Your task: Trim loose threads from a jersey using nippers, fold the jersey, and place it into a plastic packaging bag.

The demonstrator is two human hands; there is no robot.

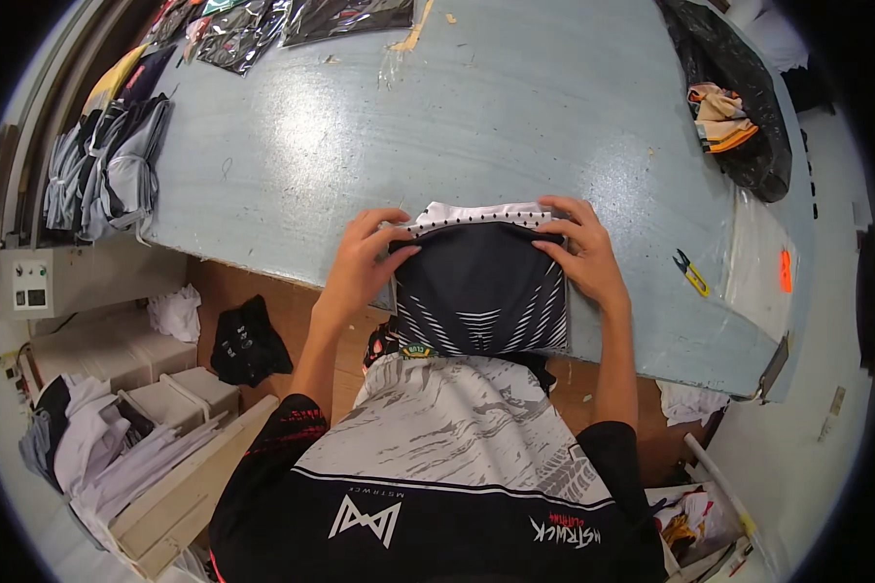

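A folded black garment [476, 282] with white slanted stripes lies at the table's near edge, right in front of me. Along its far side runs a white band with black dots [481, 216]. My left hand [374, 248] pinches the garment's far left corner between thumb and fingers. At the far right corner, my right hand [578, 248] grips the fabric the same way. Both forearms reach up on either side of the garment, which lies flat between them. Whatever is under the folded cloth is hidden.
On the blue-grey table [360, 126], yellow-handled thread snips [692, 272] lie to the right, near a clear plastic sheet [753, 262]. A black plastic bag [749, 97] sits far right. Bundled grey garments [107, 170] stand at the left edge; packed dark garments [350, 19] lie at the back.
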